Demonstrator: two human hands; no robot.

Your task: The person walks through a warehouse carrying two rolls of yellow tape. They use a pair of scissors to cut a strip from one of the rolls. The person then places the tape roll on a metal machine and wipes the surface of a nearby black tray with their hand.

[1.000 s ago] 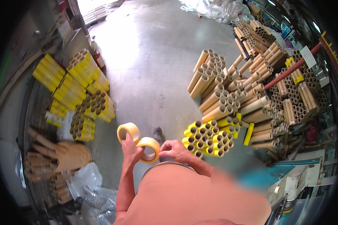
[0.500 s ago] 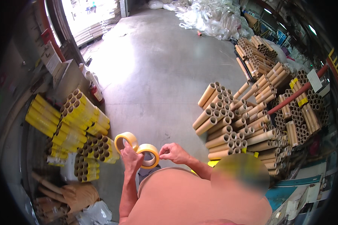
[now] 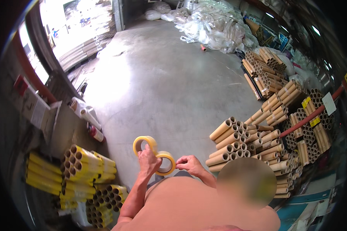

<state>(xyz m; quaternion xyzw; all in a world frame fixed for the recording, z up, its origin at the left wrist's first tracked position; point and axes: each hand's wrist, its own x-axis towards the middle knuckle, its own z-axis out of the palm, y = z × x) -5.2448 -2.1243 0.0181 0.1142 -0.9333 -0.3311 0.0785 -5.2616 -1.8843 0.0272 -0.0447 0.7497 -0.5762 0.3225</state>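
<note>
Two yellowish rolls of packing tape are side by side in front of my waist. My left hand is closed around both where they meet. The farther roll of tape lies to the upper left, its hollow core showing. To the right and nearer me is the second roll of tape, also showing its open core. My right hand is just beside that roll's right edge, thumb and fingers pinched together. Whether a tape end is between those fingertips is too small to tell.
Bundles of yellow-wrapped tubes stand at the left, below a red fire extinguisher. Brown cardboard tubes are stacked at the right, beside a red pole. A heap of clear plastic lies on the grey floor far ahead.
The view has shifted, so the stacks and doorway sit differently in the picture. Both hands and the tape rolls appear slightly farther right. My grip on the rolls looks the same.
</note>
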